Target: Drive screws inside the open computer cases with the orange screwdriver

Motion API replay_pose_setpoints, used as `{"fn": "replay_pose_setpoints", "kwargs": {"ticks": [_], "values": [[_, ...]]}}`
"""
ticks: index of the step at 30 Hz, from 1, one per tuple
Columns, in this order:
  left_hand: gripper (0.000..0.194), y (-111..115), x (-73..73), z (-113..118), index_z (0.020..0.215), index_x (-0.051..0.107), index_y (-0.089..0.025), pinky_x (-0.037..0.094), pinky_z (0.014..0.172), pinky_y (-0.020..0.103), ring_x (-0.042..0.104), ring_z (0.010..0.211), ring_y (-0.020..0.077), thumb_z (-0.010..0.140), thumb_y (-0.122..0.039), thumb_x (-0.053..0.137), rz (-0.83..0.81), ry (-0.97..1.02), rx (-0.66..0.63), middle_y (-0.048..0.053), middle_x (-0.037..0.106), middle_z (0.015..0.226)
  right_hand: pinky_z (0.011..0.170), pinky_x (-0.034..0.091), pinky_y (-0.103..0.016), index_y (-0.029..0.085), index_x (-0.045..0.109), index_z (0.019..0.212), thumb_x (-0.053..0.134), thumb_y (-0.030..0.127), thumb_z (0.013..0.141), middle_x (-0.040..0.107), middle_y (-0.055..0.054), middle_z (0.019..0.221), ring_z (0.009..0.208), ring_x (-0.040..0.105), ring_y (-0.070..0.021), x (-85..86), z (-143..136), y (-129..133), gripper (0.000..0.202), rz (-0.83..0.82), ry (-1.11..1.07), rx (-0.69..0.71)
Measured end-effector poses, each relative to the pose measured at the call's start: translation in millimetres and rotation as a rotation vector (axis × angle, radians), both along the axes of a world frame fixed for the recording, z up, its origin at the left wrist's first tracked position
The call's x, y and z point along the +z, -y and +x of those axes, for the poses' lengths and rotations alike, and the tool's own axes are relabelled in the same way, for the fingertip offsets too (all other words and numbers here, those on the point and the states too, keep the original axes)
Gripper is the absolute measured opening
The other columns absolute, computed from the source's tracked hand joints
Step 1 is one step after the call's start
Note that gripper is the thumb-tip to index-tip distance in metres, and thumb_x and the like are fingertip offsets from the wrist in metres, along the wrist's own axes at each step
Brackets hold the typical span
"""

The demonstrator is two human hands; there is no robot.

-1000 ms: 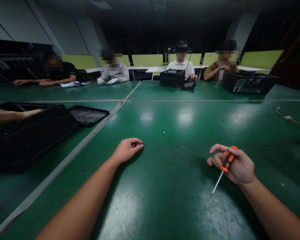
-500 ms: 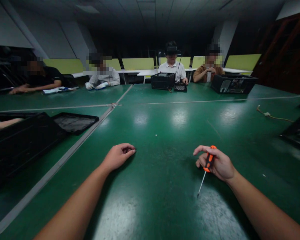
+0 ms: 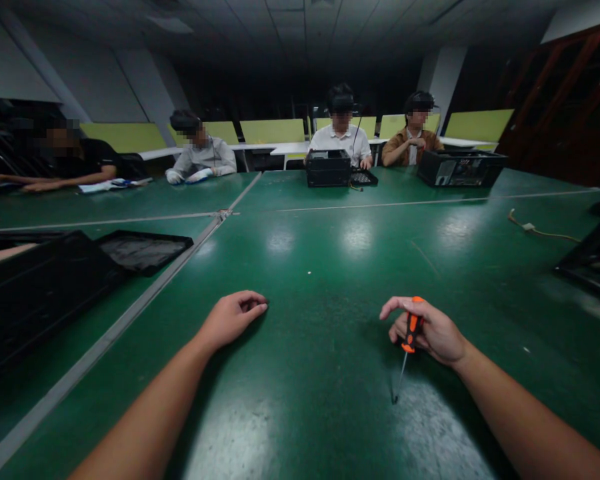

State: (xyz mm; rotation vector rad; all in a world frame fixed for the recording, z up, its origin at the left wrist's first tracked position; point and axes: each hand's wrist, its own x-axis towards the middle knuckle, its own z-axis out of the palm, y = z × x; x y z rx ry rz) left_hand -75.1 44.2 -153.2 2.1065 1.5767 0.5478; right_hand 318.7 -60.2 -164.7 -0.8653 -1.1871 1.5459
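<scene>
My left hand (image 3: 235, 317) rests on the green table (image 3: 305, 360), its fingers loosely curled together and nothing visible in them. To the right, my right hand (image 3: 433, 330) holds a screwdriver (image 3: 412, 325) by its orange and black handle, between the thumb and curled fingers. The index finger extends past the handle. The screwdriver's thin metal shaft slants down and slightly left, its dark tip close to the table top. The two hands are well apart.
At the left lie a black computer case (image 3: 45, 287) and a black panel (image 3: 145, 250), with a person's forearm beside them. Another dark case (image 3: 597, 257) and a cable (image 3: 545, 231) are at the right. Several people sit across the table, near two computer cases (image 3: 329, 169) (image 3: 460, 169).
The view has shifted slightly. The screwdriver has turned a little in my right hand, its handle now more upright. My left hand keeps its curled pose on the table.
</scene>
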Motion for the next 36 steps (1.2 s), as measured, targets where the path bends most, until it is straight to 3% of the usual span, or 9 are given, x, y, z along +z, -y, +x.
{"fn": "replay_pose_setpoints", "kwargs": {"ticks": [8,13,18,24,36], "values": [[0.043,-0.3,0.7,0.6,0.093,0.075,-0.018,0.041,0.061,0.027,0.056,0.064,0.0183,0.075,-0.054,0.063,-0.001,-0.014,0.009,0.002,0.067,0.071,0.058,0.049,-0.032,0.012,0.070,0.095,0.046,0.048,0.089,0.034,0.008,0.039,0.036,0.038,-0.0125,-3.4,1.1,-2.9,0.043,-0.028,0.059,-0.067],[0.043,-0.8,0.8,0.5,0.091,0.075,-0.018,0.041,0.060,0.026,0.056,0.064,0.0179,0.074,-0.055,0.062,0.005,-0.013,0.007,0.002,0.067,0.070,0.054,0.048,-0.030,0.013,0.070,0.092,0.049,0.047,0.087,0.035,0.008,0.039,0.034,0.036,-0.0112,-0.7,-1.2,-1.9,0.040,-0.044,0.059,-0.066],[0.043,0.4,1.5,0.2,0.091,0.075,-0.019,0.041,0.059,0.026,0.056,0.064,0.0179,0.074,-0.056,0.062,0.017,-0.017,0.004,0.001,0.067,0.069,0.060,0.050,-0.031,0.014,0.071,0.094,0.045,0.047,0.091,0.031,0.010,0.034,0.031,0.026,-0.0083,3.8,0.0,-1.7,0.042,-0.083,-0.094,-0.097],[0.046,2.0,4.1,1.6,0.091,0.075,-0.019,0.042,0.062,0.027,0.058,0.066,0.0187,0.078,-0.059,0.059,0.025,-0.027,0.000,0.003,0.069,0.074,0.038,0.030,-0.021,0.013,0.070,0.094,0.054,0.051,0.087,0.041,0.006,0.038,0.032,0.034,-0.0084,2.2,1.5,-2.9,0.042,-0.126,0.107,-0.168],[0.045,1.2,1.2,0.6,0.093,0.074,-0.019,0.043,0.065,0.028,0.060,0.071,0.0204,0.079,-0.059,0.059,0.004,-0.041,0.006,0.003,0.072,0.080,0.037,0.031,-0.022,0.015,0.072,0.091,0.053,0.053,0.086,0.039,0.007,0.040,0.032,0.033,-0.0087,2.5,1.8,-3.7,0.043,-0.118,0.139,-0.200]]}}
